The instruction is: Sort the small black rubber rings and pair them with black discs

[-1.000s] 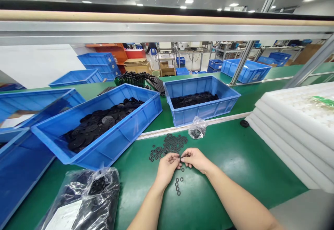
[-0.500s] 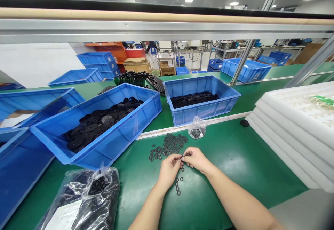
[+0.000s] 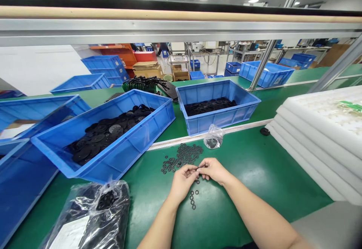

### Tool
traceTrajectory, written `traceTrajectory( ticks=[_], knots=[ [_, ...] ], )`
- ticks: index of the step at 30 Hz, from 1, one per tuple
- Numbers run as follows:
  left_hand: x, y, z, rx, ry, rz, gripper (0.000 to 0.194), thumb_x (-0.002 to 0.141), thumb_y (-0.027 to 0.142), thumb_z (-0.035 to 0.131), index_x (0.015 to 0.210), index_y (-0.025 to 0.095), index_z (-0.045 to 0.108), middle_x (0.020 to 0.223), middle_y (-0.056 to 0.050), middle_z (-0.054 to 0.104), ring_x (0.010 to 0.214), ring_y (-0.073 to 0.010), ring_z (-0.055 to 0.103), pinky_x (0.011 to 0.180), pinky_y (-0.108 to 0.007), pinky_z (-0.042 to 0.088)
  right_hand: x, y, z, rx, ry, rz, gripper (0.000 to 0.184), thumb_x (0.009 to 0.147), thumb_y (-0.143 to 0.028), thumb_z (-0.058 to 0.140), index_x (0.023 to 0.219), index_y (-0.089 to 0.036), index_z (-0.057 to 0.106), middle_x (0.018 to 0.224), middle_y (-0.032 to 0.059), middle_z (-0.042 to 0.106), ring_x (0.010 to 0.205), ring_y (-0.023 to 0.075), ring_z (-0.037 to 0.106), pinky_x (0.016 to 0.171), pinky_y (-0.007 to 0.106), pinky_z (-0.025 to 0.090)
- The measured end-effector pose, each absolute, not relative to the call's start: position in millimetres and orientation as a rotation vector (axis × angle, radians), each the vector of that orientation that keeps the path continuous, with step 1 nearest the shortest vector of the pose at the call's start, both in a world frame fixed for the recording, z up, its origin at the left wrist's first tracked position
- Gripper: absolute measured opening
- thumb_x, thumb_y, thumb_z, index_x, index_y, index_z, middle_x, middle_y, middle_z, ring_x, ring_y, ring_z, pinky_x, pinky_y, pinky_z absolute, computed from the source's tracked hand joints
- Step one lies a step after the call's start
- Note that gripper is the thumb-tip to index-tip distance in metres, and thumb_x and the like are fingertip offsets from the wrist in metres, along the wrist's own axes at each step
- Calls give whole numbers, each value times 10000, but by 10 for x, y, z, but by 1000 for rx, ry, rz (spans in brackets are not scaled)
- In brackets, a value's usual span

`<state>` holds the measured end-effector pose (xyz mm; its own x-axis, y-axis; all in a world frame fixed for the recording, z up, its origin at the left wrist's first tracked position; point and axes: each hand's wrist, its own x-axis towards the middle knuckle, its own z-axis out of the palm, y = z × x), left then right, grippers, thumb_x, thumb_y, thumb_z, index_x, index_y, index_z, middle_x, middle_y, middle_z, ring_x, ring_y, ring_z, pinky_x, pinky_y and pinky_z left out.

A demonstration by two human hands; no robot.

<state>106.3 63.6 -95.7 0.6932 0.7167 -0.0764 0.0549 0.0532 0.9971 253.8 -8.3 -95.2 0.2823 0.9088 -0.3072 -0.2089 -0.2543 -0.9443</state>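
My left hand (image 3: 183, 181) and my right hand (image 3: 212, 170) meet fingertip to fingertip above the green table (image 3: 152, 211). Both are closed in a pinch; whatever sits between the fingers is too small and covered to make out. Just beyond them spreads a pile of small black rings (image 3: 188, 154). Several more loose black rings (image 3: 192, 200) lie in a short line on the near side of my hands. A small clear plastic bag (image 3: 213, 138) with tiny parts in it stands behind my right hand.
Two blue bins, the left one (image 3: 135, 139) and the middle one (image 3: 223, 120), hold black discs. A plastic bag of black parts (image 3: 110, 219) lies front left. White foam sheets (image 3: 308, 143) are stacked at right, beside a black round part (image 3: 264, 131). A metal rail (image 3: 181, 28) crosses above.
My hands stay together at nearly the same spot, with slight finger movement. The camera view has shifted a little. The ring pile and bins look the same.
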Motion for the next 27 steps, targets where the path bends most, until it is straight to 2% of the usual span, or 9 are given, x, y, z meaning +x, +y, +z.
traceTrajectory(
  ticks=[4, 7, 11, 14, 17, 21, 27],
  knots=[
    [1019, 743, -991, 1521, 828, 580, 226, 746, 349, 628, 841, 143, 640, 594, -16, 623, 549, -142, 585, 569, -268, 479, 2642, -77, -938, -1205, -544, 1315, 224, 632, -186, 766, 785, -127, 614, 681, 45, 691, 625, 145, 681, 591, 234, 534],
    [968, 830, -1057, 1871, 886, 602, 134, 772, 267, 575, 820, 164, 647, 679, -31, 644, 602, -151, 589, 626, -285, 479, 2746, -63, -956, -1212, -430, 1283, 154, 683, -114, 719, 793, -115, 612, 799, 98, 704, 746, 204, 721, 698, 297, 581],
    [915, 863, -1064, 2266, 921, 592, 143, 804, 183, 526, 856, 186, 659, 782, -51, 643, 718, -182, 606, 736, -317, 483, 2793, -46, -994, -1268, -378, 1282, 189, 755, -118, 674, 927, -109, 596, 880, 137, 706, 713, 227, 727, 633, 331, 603],
    [908, 801, -998, 2347, 970, 630, 172, 847, 231, 528, 960, 185, 649, 862, -70, 626, 764, -192, 605, 756, -325, 484, 2774, -40, -999, -1277, -382, 1261, 232, 760, -144, 676, 953, -136, 548, 878, 116, 711, 694, 230, 726, 568, 323, 596],
    [926, 689, -930, 2393, 775, 491, 171, 837, 297, 591, 964, 197, 647, 891, -66, 622, 793, -193, 609, 754, -312, 478, 2764, -47, -995, -1283, -423, 1233, 225, 749, -196, 700, 877, -157, 519, 809, 85, 714, 672, 215, 720, 546, 302, 581],
    [964, 566, -881, 2443, 623, 234, 78, 820, 228, 605, 869, 195, 655, 829, -52, 617, 767, -196, 603, 725, -304, 457, 2774, -69, -982, -1337, -557, 1214, 228, 684, -247, 752, 814, -130, 606, 691, 51, 694, 552, 141, 659, 485, 228, 529],
    [998, 609, -916, 2367, 707, 439, 167, 861, 188, 491, 810, 179, 650, 810, -70, 644, 785, -200, 603, 746, -313, 452, 2744, -77, -943, -1402, -639, 1172, 235, 655, -273, 744, 814, -114, 677, 532, -3, 635, 468, 93, 575, 451, 194, 476]
  ],
)
